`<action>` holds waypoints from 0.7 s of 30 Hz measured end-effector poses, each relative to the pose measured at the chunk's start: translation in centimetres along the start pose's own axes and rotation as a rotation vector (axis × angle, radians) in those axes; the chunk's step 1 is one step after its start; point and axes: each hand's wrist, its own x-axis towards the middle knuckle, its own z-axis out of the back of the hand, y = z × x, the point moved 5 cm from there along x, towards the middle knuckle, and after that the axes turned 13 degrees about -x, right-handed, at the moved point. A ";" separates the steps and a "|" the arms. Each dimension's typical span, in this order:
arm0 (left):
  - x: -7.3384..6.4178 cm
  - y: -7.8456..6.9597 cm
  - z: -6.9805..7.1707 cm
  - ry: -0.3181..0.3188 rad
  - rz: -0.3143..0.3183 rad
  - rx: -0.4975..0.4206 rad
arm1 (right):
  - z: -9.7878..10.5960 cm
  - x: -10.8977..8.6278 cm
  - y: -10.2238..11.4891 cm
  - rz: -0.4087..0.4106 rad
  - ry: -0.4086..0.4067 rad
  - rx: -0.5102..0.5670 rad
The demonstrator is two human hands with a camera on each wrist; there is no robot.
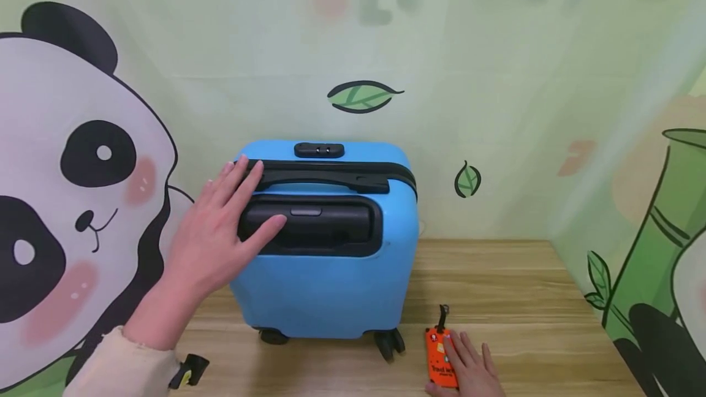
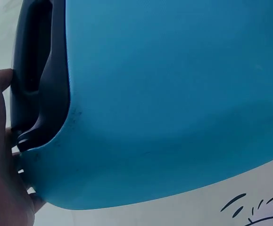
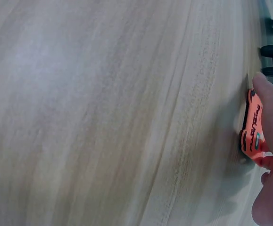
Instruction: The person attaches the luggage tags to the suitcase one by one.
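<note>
A blue hard-shell suitcase [image 1: 325,293] stands upright on its black wheels, its black carry handle [image 1: 325,179] along the top. My left hand [image 1: 217,238] lies with fingers spread against its upper left corner, by the handle's left end; the left wrist view shows the fingers along the same corner. To the suitcase's right, an orange luggage tag [image 1: 436,357] with a black strap [image 1: 442,317] lies flat on the table. My right hand [image 1: 473,366] rests over the tag's right side with fingers extended, the thumb near its lower edge. Part of the tag is hidden under that hand.
The wood-grain table [image 1: 524,299] extends to the right of the suitcase. Behind it hangs a green backdrop [image 1: 496,48] printed with pandas, leaves and bamboo. A small black object [image 1: 190,370] with a yellow mark shows beside the left sleeve.
</note>
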 end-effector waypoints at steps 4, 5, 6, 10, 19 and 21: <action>-0.2 -0.1 -0.3 -0.039 -0.008 -0.037 | 0.1 -0.3 -0.2 0.022 -0.045 -0.026; -0.3 -0.1 -0.4 -0.044 -0.009 -0.040 | 0.2 -0.5 -0.3 0.033 -0.055 -0.026; -0.3 -0.1 -0.4 -0.048 -0.010 -0.041 | 0.2 -0.5 -0.4 0.044 -0.061 -0.018; -0.4 0.0 -0.6 -0.056 -0.015 -0.032 | 0.6 -0.6 -0.9 0.114 -0.064 0.003; -0.2 0.1 -0.8 -0.054 -0.022 -0.021 | 2.2 -0.7 -2.8 0.285 -0.003 -0.021; -0.3 0.2 -0.8 -0.057 -0.024 -0.019 | 2.5 -0.6 -3.1 0.319 0.006 -0.037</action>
